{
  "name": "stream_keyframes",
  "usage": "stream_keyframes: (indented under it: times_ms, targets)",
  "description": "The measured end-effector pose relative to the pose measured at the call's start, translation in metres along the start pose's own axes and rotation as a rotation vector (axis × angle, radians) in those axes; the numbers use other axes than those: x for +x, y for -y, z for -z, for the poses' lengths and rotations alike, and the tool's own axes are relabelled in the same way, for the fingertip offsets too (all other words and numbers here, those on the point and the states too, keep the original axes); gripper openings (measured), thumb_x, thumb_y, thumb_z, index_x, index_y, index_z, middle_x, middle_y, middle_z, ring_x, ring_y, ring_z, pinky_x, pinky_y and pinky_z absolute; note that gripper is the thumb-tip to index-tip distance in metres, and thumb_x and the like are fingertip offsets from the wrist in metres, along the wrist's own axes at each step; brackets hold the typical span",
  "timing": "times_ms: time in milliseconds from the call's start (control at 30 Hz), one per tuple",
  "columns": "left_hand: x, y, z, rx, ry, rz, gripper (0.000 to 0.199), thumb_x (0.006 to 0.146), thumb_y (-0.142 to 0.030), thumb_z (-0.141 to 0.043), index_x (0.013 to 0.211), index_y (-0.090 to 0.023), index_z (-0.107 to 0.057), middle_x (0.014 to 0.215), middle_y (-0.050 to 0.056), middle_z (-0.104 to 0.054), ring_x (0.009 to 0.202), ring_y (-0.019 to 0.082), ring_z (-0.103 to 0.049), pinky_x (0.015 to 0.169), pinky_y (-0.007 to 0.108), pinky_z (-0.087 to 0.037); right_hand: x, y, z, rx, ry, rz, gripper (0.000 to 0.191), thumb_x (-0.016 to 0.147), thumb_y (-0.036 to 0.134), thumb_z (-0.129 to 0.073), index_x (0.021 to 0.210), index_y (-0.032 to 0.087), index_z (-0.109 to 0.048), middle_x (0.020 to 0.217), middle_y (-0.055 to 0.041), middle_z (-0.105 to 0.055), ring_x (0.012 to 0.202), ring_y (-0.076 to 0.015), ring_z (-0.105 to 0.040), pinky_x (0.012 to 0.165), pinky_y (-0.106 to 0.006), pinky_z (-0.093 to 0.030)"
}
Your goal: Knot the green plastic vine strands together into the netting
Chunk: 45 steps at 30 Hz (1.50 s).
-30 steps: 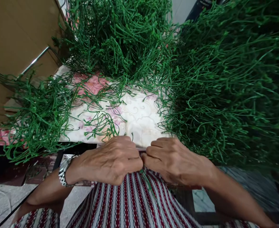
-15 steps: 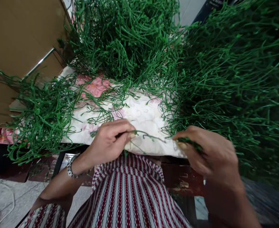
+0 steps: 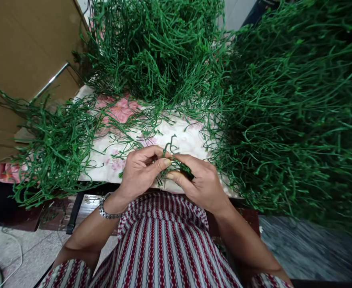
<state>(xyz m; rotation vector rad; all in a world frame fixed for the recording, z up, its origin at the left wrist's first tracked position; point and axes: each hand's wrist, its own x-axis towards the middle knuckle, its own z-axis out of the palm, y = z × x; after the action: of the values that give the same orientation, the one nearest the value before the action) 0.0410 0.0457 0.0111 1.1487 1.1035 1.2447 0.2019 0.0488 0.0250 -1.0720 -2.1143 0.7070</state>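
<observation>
My left hand pinches a thin green branching stem between thumb and forefinger; its forked end sticks up above the fingertips. My right hand is closed round a small bunch of green stems, partly hidden by its fingers. Both sets of fingertips meet just above the front edge of the table, over a white floral cloth. Whether the stems are real or plastic I cannot tell.
Tangled green stems form a tall heap at the back, a large mass at right and a smaller pile at left. A cardboard sheet with a metal rod stands at back left.
My right hand has moved left with its bunch and now meets my left hand. The stem that stretched between the hands now has its forked end pointing up.
</observation>
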Motion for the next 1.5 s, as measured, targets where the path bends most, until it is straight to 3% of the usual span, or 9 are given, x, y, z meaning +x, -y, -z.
stream_keyframes:
  times_ms: [133, 267, 367, 600, 767, 867, 967, 1100, 1500]
  targets:
    - [-0.003, -0.003, 0.001, 0.045, 0.045, -0.031, 0.010, 0.075, -0.024, -0.065, 0.072, -0.016, -0.061, 0.072, 0.001, -0.061, 0.063, 0.009, -0.052, 0.058, 0.018, -0.043, -0.002, -0.003, -0.001, 0.001, -0.006, 0.035, 0.010, 0.084, 0.024, -0.056, 0.087, 0.016, -0.060, 0.077, -0.0025, -0.066, 0.071, -0.0119, -0.061, 0.065, -0.023, -0.047]
    - [-0.004, -0.012, 0.006, 0.128, 0.207, -0.023, 0.011, 0.077, -0.024, -0.062, 0.083, -0.016, -0.056, 0.079, 0.002, -0.057, 0.074, 0.011, -0.053, 0.068, 0.021, -0.043, -0.001, -0.003, 0.002, 0.007, -0.035, 0.049, 0.007, 0.084, 0.022, -0.055, 0.084, 0.016, -0.059, 0.074, -0.0021, -0.064, 0.069, -0.0112, -0.059, 0.064, -0.022, -0.045]
    - [-0.004, -0.015, 0.011, 0.224, 0.309, 0.018, 0.013, 0.077, -0.024, -0.060, 0.084, -0.016, -0.053, 0.077, 0.001, -0.053, 0.071, 0.011, -0.050, 0.064, 0.021, -0.040, -0.003, -0.004, 0.002, 0.005, -0.014, 0.081, 0.008, 0.085, 0.022, -0.053, 0.081, 0.016, -0.058, 0.073, -0.0019, -0.063, 0.068, -0.0110, -0.058, 0.063, -0.021, -0.043]
    - [0.000, -0.018, 0.017, 0.488, 0.500, -0.035, 0.013, 0.080, -0.020, -0.052, 0.069, -0.015, -0.049, 0.061, -0.004, -0.044, 0.059, 0.009, -0.040, 0.057, 0.021, -0.032, -0.009, -0.007, 0.004, -0.150, 0.113, 0.164, 0.010, 0.085, 0.018, -0.045, 0.078, 0.015, -0.052, 0.065, -0.0023, -0.055, 0.060, -0.0129, -0.049, 0.058, -0.025, -0.038]
    - [0.004, -0.026, 0.016, 0.586, 0.653, -0.189, 0.011, 0.080, -0.011, -0.044, 0.071, -0.015, -0.048, 0.067, -0.003, -0.044, 0.065, 0.009, -0.041, 0.062, 0.022, -0.032, -0.007, -0.010, 0.014, 0.007, 0.263, 0.195, 0.011, 0.085, 0.014, -0.043, 0.080, 0.013, -0.053, 0.070, -0.0042, -0.057, 0.066, -0.0130, -0.052, 0.062, -0.025, -0.039]
    - [0.004, -0.025, 0.015, 0.562, 0.635, -0.162, 0.010, 0.079, -0.010, -0.046, 0.071, -0.015, -0.048, 0.065, -0.003, -0.043, 0.062, 0.009, -0.040, 0.059, 0.021, -0.032, -0.006, -0.010, 0.019, 0.073, 0.301, 0.139, 0.010, 0.086, 0.016, -0.045, 0.083, 0.014, -0.054, 0.075, -0.0043, -0.060, 0.067, -0.0116, -0.054, 0.062, -0.023, -0.040]
    - [0.001, -0.018, 0.010, 0.492, 0.516, -0.112, 0.010, 0.079, -0.014, -0.049, 0.069, -0.015, -0.049, 0.060, -0.004, -0.044, 0.057, 0.008, -0.041, 0.055, 0.020, -0.032, -0.006, -0.009, 0.018, 0.077, 0.262, 0.103, 0.011, 0.086, 0.023, -0.050, 0.091, 0.014, -0.054, 0.078, -0.0026, -0.062, 0.067, -0.0103, -0.056, 0.061, -0.021, -0.040]
    - [-0.005, -0.012, 0.002, 0.462, 0.382, -0.130, 0.013, 0.080, -0.017, -0.050, 0.067, -0.015, -0.051, 0.059, -0.004, -0.047, 0.056, 0.008, -0.044, 0.055, 0.019, -0.034, -0.008, -0.008, 0.011, 0.019, 0.183, 0.049, 0.014, 0.085, 0.030, -0.054, 0.084, 0.016, -0.053, 0.074, -0.0010, -0.062, 0.065, -0.0099, -0.056, 0.061, -0.020, -0.040]
    - [-0.009, -0.019, 0.009, 0.704, 0.548, -0.249, 0.014, 0.083, -0.012, -0.042, 0.081, -0.015, -0.056, 0.067, 0.000, -0.056, 0.060, 0.010, -0.049, 0.058, 0.022, -0.037, -0.014, -0.016, 0.013, -0.043, 0.258, 0.143, 0.018, 0.085, 0.017, -0.046, 0.072, 0.015, -0.058, 0.069, -0.0016, -0.062, 0.061, -0.0094, -0.055, 0.059, -0.021, -0.039]
